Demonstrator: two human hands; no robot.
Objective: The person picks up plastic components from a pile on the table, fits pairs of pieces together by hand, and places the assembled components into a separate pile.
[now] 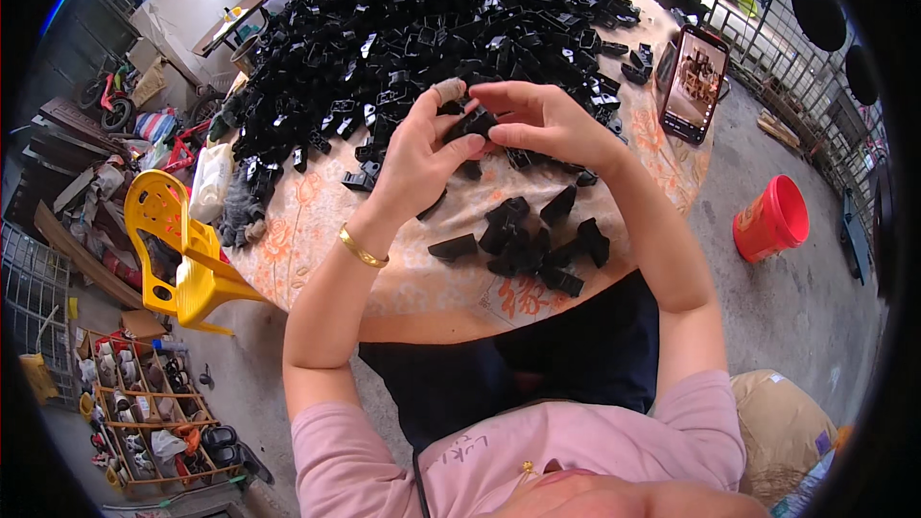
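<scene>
Over the near side of the heap, at about the middle of the round table, both hands up at one small black plastic piece (468, 125). Left hand (427, 149): thumb and fingers clamped on the piece, thumb on its near side; index fingertip wears a beige wrap (447, 89), gold bracelet (363, 247) on the wrist. Right hand (547, 125): thumb tip at the piece's right end, index finger arched above with a gap between; cannot tell if it grips firmly or just steadies. Piece dark against dark, exact shape unclear.

Big heap (432, 19) of similar black parts covers the far part of the table, strays along its edges. Smaller loose cluster (523, 240) of black pieces nearer the body, below the hands, on the orange-floral tablecloth (403, 283). Phone (693, 84) with lit screen at the table's right edge. Grey gloves (245, 216), apparently, at the left edge, white bundle (211, 182) just beside.

Floor: red bucket (770, 216) to the right, yellow plastic chair (206, 293) to the left, rack of shoes (192, 421) lower left. Person in pink shirt (365, 456), dark trousers (422, 384)
</scene>
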